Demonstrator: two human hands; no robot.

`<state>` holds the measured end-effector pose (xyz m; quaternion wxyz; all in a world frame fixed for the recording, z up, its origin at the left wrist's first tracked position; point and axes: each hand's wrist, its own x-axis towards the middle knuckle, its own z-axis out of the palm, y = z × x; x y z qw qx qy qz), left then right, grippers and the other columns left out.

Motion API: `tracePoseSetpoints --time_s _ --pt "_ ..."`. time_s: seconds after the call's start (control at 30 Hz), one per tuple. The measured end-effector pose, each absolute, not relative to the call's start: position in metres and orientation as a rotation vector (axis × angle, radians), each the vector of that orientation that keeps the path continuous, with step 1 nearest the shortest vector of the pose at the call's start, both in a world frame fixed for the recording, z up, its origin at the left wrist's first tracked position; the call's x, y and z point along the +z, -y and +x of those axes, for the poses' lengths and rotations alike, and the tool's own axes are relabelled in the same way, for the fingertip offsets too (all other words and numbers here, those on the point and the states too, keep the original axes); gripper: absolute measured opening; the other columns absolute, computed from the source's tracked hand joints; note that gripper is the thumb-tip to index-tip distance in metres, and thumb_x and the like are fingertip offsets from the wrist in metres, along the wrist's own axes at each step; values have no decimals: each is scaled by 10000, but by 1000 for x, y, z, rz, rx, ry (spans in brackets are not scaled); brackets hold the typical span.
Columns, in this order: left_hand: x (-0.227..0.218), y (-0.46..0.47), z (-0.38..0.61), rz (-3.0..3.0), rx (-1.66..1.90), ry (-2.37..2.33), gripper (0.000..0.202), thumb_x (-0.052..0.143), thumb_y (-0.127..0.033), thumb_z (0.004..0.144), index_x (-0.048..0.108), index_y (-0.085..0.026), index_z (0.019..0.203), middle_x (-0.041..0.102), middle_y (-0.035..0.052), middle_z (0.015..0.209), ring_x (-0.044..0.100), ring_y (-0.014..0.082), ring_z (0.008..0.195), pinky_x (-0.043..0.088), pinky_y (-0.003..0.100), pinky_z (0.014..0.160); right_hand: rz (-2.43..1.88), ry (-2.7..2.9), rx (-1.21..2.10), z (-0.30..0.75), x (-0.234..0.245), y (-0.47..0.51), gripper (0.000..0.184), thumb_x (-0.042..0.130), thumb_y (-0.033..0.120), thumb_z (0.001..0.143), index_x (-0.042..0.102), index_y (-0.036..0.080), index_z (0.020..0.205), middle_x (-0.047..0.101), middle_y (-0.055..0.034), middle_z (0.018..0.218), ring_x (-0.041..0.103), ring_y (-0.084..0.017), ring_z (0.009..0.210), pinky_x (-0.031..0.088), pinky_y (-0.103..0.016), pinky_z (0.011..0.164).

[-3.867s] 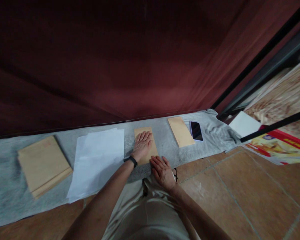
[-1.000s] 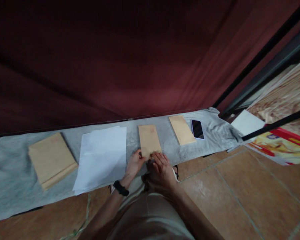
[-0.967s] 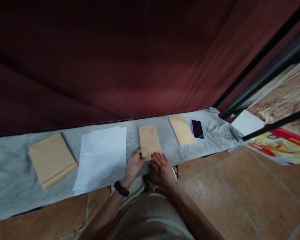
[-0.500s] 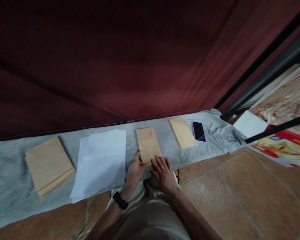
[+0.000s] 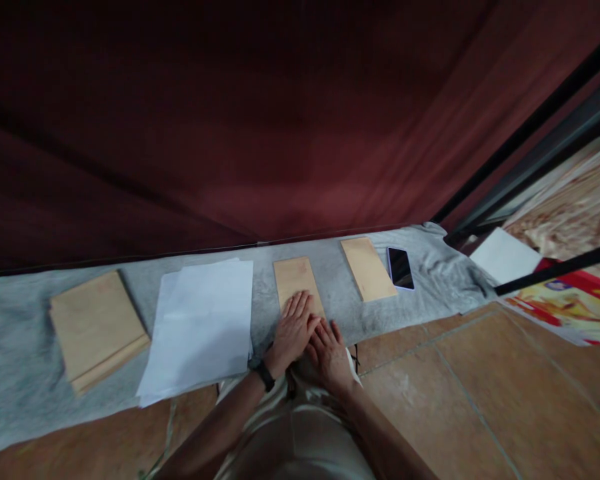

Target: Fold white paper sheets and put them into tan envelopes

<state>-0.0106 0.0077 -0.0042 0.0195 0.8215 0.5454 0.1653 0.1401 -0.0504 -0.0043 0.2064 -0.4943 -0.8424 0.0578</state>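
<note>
Currently: middle envelope (image 5: 291, 275) on cloth (image 5: 331, 283), your left hand (image 5: 294, 327) flat over it, your right hand (image 5: 331, 353) loosely spread at its near end; right envelope (image 5: 369, 269) seemingly done; paper (image 5: 203, 320) and stack (image 5: 99, 323) seemingly pending.

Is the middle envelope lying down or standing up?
Lying flat: the brown envelope rests on the grey cloth, the left hand laid on top.

The scene is dim, with the dark-red cloth (image 5: 305, 193) fading to near black towards the left. A soft shadow dulls the near right part of the white paper sheets (image 5: 203, 307); at right, the red-and-yellow printed panel (image 5: 575, 303) looks stretched and blurred.
</note>
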Motion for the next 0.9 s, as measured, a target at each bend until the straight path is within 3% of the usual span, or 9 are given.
tracePoseSetpoints --time_s 0.3,0.6,0.9 --pt "-4 -65 -27 2629 346 -1604 545 295 -361 1066 396 -172 1567 391 58 1645 295 205 1545 186 444 1293 -1350 2325 157 142 -10 49 548 439 253 1058 349 193 1595 495 -99 1570 415 -248 1481 290 -497 1236" --pt "-1 -112 -22 2551 268 -1688 583 297 -388 1049 366 -177 1588 369 73 1654 270 195 1556 154 413 1291 -1366 2331 154 142 -8 49 588 436 230 1048 294 187 1617 446 -95 1604 392 -250 1494 280 -490 1236" --pt "7 -116 -20 2419 209 -1757 579 290 -431 1046 322 -290 1606 316 7 1677 170 230 1585 61 577 1280 -1384 2333 172 142 -7 49 585 454 234 1042 319 192 1610 442 -96 1607 395 -248 1492 280 -482 1236"
